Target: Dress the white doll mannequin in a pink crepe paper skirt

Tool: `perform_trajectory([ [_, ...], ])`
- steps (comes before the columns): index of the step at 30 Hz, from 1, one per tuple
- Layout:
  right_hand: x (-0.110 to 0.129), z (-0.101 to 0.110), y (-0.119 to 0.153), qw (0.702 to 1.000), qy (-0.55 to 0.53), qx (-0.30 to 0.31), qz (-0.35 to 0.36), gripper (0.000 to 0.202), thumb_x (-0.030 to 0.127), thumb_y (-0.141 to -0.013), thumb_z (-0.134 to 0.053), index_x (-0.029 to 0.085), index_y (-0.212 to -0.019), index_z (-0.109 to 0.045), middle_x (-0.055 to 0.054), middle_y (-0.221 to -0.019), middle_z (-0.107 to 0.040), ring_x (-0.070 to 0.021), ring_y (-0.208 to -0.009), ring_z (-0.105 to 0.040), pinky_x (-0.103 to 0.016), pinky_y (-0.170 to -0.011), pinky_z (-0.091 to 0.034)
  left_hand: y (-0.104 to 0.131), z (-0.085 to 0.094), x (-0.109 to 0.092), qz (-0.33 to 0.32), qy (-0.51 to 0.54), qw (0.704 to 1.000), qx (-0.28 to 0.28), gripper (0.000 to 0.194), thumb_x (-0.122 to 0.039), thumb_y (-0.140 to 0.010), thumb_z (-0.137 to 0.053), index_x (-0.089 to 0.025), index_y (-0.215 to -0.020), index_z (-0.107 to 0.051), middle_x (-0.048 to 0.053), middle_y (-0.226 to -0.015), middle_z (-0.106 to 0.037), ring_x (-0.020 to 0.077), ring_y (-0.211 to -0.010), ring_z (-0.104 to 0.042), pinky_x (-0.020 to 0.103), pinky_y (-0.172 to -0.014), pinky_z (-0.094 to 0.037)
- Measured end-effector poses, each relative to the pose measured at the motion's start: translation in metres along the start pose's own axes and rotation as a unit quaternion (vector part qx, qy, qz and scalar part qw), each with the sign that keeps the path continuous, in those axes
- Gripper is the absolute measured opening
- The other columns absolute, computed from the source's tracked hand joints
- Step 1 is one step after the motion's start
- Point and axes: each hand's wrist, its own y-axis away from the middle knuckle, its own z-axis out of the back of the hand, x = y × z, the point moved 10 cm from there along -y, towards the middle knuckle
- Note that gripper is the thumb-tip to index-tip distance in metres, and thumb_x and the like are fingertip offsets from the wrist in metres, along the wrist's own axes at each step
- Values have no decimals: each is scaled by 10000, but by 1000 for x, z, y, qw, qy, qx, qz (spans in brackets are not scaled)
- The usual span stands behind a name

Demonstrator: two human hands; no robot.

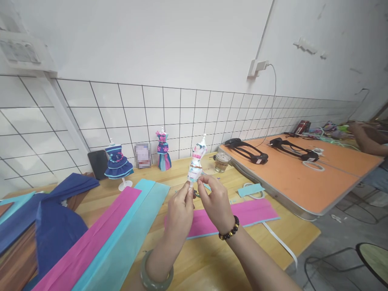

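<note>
Forearms (256, 262) | held mannequin (195, 171) | wooden table (300, 232) | orange table (291, 178) | tiled wall (130, 121)

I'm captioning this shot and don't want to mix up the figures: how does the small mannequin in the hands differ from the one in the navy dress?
The held mannequin is mostly white with pink and blue patches; the navy-dressed mannequin has a flared, tiered skirt with light blue trim. The held mannequin leans, raised in the left hand, while the navy-dressed mannequin stands upright on the wooden table. Both have a white tip on top.
</note>
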Motion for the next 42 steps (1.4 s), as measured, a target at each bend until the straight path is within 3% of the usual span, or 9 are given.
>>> perform_trajectory([
  [4, 3, 1, -1, 1000, -10, 0, 8, 110, 188, -876, -444, 200, -835, -545, -51, -812, -604, -187, -802, -557, -317, -726, -424, -1, 2, 5, 16, 4, 1000, 0, 318, -386, -872, -393, -199, -1003, -615, 18, -684, -594, 140, -549, -515, 245, -555, -397],
  [9, 4, 0, 0, 1000, 4, 0, 22, 109, 184, -883, -441, 194, -868, -548, -57, -837, -618, -187, -815, -568, -320, -721, -440, -1, 4, 4, 8, -42, 999, -1, 363, -369, -888, -360, -181, -1099, -588, 65, -830, -649, 157, -629, -570, 260, -596, -424],
  [17, 8, -3, 3, 998, 48, -5, 48, 128, 161, -894, -391, 187, -880, -515, -77, -842, -597, -199, -811, -554, -336, -715, -442, 1, 2, -2, -20, -82, 996, -8, 357, -329, -902, -337, -155, -1094, -583, 100, -905, -659, 174, -723, -600, 271, -624, -442],
  [27, 1, 0, 1, 1000, -12, 5, 7, 118, 167, -888, -420, 195, -826, -517, -37, -795, -574, -174, -774, -533, -311, -699, -422, -1, 1, 5, 13, -16, 1000, 4, 331, -379, -886, -364, -182, -1034, -586, 15, -702, -604, 129, -550, -514, 245, -557, -417],
  [36, 5, -3, 2, 999, 24, 8, 31, 119, 155, -888, -410, 183, -891, -526, -72, -855, -591, -193, -826, -542, -326, -730, -432, -1, 2, -1, -12, -74, 997, 0, 340, -337, -901, -338, -160, -1058, -582, 79, -856, -646, 177, -743, -588, 273, -647, -429],
  [42, 1, -1, 2, 1000, 16, 2, 10, 112, 164, -878, -422, 185, -856, -529, -55, -816, -588, -184, -782, -547, -310, -702, -429, 0, 0, -4, -21, -61, 998, 8, 323, -334, -903, -331, -168, -1013, -586, 61, -817, -633, 163, -698, -577, 261, -624, -425],
])
